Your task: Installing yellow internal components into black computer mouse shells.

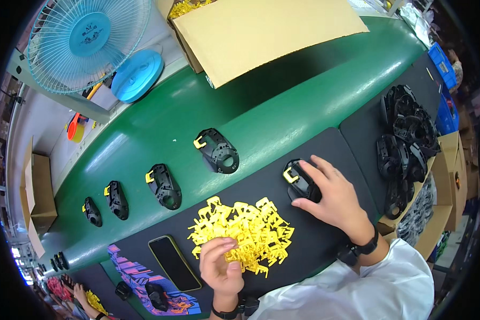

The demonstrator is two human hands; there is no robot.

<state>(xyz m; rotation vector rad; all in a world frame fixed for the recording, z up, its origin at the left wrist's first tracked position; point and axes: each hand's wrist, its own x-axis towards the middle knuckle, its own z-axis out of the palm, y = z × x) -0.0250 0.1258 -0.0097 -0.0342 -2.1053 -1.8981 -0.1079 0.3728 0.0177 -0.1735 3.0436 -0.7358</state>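
A long green conveyor belt (282,112) runs across the scene, shining under overhead light. Far left, a pale blue fan (88,40) stands on a grey ledge; cardboard boxes (40,194) sit left, blue crates (444,66) far right.

Open brown cardboard box (261,26) with yellow parts inside at twelve o'clock, small brown carton (37,197) at nine o'clock, brown cartons (453,176) at three o'clock, blue crates (444,64) at two o'clock, dark-screened phone (174,262) laid flat at seven o'clock.
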